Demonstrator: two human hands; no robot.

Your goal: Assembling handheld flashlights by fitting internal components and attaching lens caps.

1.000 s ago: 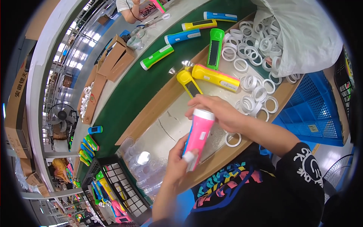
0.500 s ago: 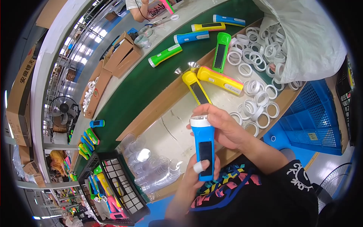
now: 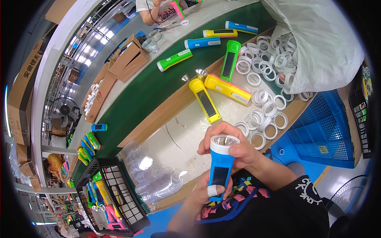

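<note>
Head view puts both my hands low in the middle, clenched on a blue torch (image 3: 219, 168) that stands nearly upright over the near edge of the tabletop (image 3: 182, 131). My right hand (image 3: 234, 146) wraps the torch's white head, fingers curled round the rim with the shiny reflector facing up. My left hand (image 3: 210, 190) has the lower body in its grip, and one fingertip there wears a white wrap.

Just beyond my hands white rings (image 3: 270, 115) lie scattered, spilling from a big white bag (image 3: 317, 43) at the upper right. Two yellow torches (image 3: 204, 99) lie side by side past the rings, a green torch (image 3: 230, 59) beyond them. More torches in green, blue and yellow lie on the green belt (image 3: 135, 99) further off. Clear round lenses (image 3: 158, 178) sit heaped to the left of my hands, and left of those is a black crate (image 3: 119, 198) holding coloured torch parts. A blue basket (image 3: 321, 135) stands to my right, with a small pale label on its near wall.

Brown cartons (image 3: 127, 59) sit open on the belt's far side, and another brown carton (image 3: 27, 75) with dark printing stands at the far left. Across the belt another person (image 3: 152, 8) works with a pink piece in hand.
</note>
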